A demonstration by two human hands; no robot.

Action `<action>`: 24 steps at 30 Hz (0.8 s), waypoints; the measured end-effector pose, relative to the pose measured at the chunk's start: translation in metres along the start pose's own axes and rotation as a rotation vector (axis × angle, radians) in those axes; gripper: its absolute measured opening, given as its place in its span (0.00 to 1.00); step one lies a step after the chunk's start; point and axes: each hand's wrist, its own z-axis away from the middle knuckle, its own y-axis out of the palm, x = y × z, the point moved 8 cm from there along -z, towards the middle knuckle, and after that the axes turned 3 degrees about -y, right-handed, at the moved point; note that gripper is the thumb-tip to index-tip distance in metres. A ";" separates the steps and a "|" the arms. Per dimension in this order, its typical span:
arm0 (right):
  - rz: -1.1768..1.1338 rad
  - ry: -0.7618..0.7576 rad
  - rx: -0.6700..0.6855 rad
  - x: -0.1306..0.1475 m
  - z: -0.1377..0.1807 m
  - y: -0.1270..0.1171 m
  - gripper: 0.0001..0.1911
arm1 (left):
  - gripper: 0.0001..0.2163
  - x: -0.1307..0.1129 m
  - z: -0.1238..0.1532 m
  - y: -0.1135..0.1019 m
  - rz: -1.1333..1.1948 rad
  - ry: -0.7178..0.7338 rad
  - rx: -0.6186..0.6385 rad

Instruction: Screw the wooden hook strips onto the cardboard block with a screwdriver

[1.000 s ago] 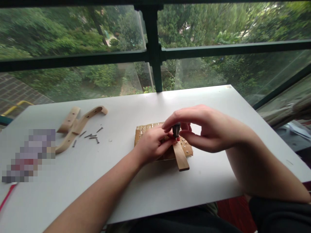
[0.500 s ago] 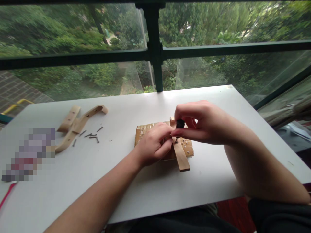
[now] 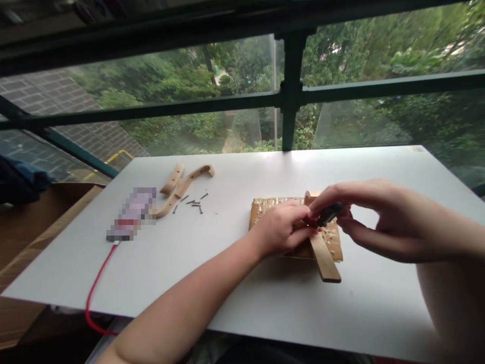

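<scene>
A wooden hook (image 3: 325, 260), flat at the near end and curled at the far end, lies across a brown cardboard block (image 3: 258, 210). My left hand (image 3: 282, 227) is closed on the hook's middle, fingers bent and resting over the block. From the right, my right hand (image 3: 379, 220) pinches a small black-handled tool (image 3: 329, 214) between thumb and fingers, just above the hook. The tool's tip is hidden by my fingers, so its exact kind cannot be made out. Pale wood chips are scattered on the block.
More curved wooden pieces with holes (image 3: 182, 188) lie at the table's left, beside several loose screws (image 3: 195, 203). Near them is a blurred-out phone-like object (image 3: 132, 215) with a red cable (image 3: 91, 293). An open cardboard box (image 3: 34, 258) stands left of the white table (image 3: 364, 313).
The view has swung left, bringing the box and cable into sight. My right hand has turned, tilting the tool from nearly upright to slanted. My left hand stays on the hook.
</scene>
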 end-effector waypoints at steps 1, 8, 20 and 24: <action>0.010 -0.002 -0.004 -0.001 0.002 -0.002 0.21 | 0.06 0.000 0.000 0.001 0.004 0.001 0.011; 0.136 0.105 -0.031 -0.014 0.004 -0.006 0.07 | 0.06 -0.008 -0.002 0.001 0.069 0.024 0.052; 0.257 0.093 -0.170 -0.004 -0.011 -0.007 0.14 | 0.06 -0.003 -0.003 -0.001 0.013 0.024 0.007; 0.020 -0.006 -0.111 0.004 -0.009 -0.008 0.14 | 0.05 -0.001 -0.002 -0.002 0.004 0.002 0.015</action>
